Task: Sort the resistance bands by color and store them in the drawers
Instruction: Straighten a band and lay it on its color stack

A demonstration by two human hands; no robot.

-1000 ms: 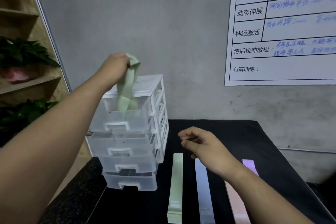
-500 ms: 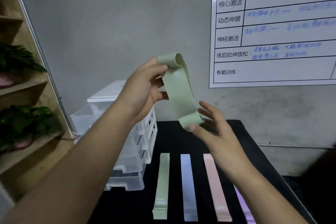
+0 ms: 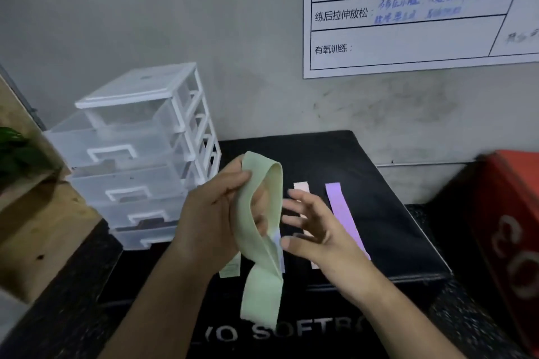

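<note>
My left hand (image 3: 214,213) pinches the top of a pale green resistance band (image 3: 261,242), which hangs twisted in a loop over the black mat (image 3: 393,230). My right hand (image 3: 318,230) is just right of the band with fingers spread and holds nothing. On the mat lie a pink band (image 3: 302,188), a purple band (image 3: 339,207), a sliver of a blue band (image 3: 279,245) and the end of another green band (image 3: 230,268), mostly hidden by my hands. The clear plastic drawer unit (image 3: 140,154) stands at the left, its drawers pulled out stepwise.
A wooden shelf (image 3: 35,230) with a green plant (image 3: 14,151) sits at the far left. A red box (image 3: 507,236) stands at the right. A white chart (image 3: 414,9) hangs on the grey wall behind the mat.
My left hand carried the green band away from the top drawer, across and down over the mat. The right hand rose beside it, and the view tilted downward.
</note>
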